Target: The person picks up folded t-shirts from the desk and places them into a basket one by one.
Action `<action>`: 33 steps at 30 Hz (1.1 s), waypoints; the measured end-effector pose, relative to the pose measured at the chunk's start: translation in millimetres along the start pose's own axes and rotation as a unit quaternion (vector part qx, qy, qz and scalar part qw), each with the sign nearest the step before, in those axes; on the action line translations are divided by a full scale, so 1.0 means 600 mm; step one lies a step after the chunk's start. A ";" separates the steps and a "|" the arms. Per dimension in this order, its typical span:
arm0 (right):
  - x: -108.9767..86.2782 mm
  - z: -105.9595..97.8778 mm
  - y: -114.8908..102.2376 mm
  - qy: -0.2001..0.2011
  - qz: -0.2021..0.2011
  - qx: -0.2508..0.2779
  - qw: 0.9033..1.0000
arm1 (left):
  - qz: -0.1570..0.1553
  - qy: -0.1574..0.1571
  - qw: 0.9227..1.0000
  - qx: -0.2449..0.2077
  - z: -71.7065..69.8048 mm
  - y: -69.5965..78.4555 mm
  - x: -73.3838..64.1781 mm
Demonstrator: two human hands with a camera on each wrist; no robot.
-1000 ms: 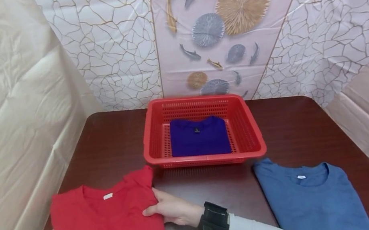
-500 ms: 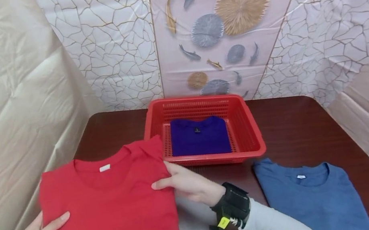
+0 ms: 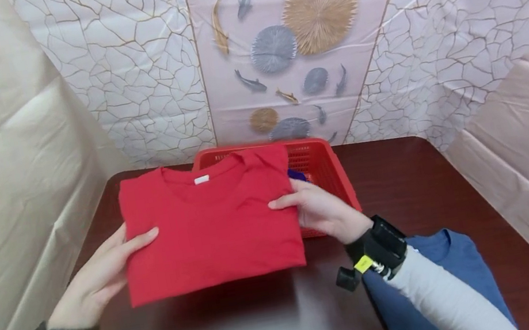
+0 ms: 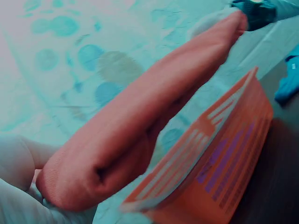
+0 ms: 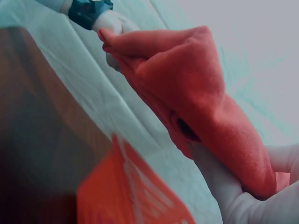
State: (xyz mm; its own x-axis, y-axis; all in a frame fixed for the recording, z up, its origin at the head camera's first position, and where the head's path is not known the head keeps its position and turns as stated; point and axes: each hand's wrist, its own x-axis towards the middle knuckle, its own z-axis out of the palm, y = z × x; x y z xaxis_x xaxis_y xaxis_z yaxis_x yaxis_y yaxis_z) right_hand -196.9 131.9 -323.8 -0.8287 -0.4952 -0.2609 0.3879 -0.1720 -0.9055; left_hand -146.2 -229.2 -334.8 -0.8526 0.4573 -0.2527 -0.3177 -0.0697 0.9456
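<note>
A folded red T-shirt (image 3: 212,226) with a white neck label hangs in the air between my two hands. My left hand (image 3: 99,274) grips its left edge, thumb on top and fingers underneath. The right hand (image 3: 321,208) pinches the opposite edge the same way. In the head view the shirt covers much of a red plastic basket (image 3: 342,175). Only a corner of the dark blue shirt (image 3: 296,175) inside that basket shows. Both wrist views show the red shirt's folded side edge above the basket's rim (image 4: 201,144).
A folded blue T-shirt (image 3: 441,281) lies on the right of the dark brown table (image 3: 386,168), partly behind my right forearm. Patterned cloth (image 3: 135,81) hangs behind the table, and plain cream cloth (image 3: 4,144) borders the left side.
Both hands have lifted the red T-shirt off the table and carried it forward and to the right, so it now overlaps the basket. The view has shifted slightly right.
</note>
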 end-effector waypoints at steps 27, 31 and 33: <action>0.078 -0.209 0.006 0.178 0.032 -0.118 0.976 | -0.077 0.086 0.993 -0.015 0.079 -0.028 0.332; 0.083 -0.209 0.015 0.196 0.056 -0.135 0.970 | -0.086 0.087 0.992 -0.009 0.083 -0.028 0.334; 0.081 -0.206 0.018 0.202 0.063 -0.154 0.965 | -0.088 0.094 0.992 0.008 0.084 -0.024 0.330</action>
State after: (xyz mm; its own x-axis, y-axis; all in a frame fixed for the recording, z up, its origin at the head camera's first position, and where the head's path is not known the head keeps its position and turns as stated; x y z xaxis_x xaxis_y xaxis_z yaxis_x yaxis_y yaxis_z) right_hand -283.1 211.1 -387.7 -0.8969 -0.1118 -0.4279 0.4089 0.1589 -0.8986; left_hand -289.5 -92.9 -388.2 -0.8471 0.2875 -0.4470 -0.4634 0.0121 0.8861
